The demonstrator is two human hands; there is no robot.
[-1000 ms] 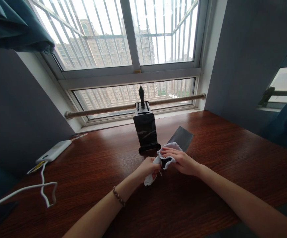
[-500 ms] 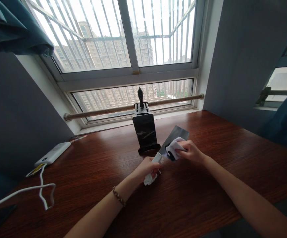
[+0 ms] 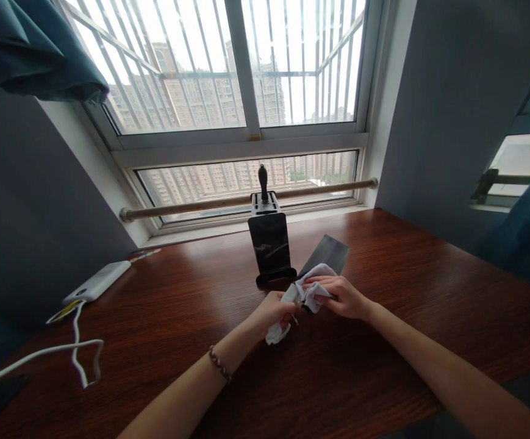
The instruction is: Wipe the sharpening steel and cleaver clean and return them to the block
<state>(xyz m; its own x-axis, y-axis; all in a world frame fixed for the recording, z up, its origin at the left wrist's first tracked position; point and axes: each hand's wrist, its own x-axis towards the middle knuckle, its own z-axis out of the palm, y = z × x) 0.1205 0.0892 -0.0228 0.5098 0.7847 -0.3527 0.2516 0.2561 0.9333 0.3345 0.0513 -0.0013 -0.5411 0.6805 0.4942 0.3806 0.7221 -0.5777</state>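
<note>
Clutching one white wrap with left hand, pinching one cloth over one cleaver with right hand, lower centre.

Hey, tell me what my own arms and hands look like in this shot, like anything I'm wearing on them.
Your left hand and right hand are ungloved, and no sleeves show. A dark brownish bracelet, apparently beaded or braided, circles the left arm near the wrist. The right arm has nothing on it. I can't make out any rings.
</note>
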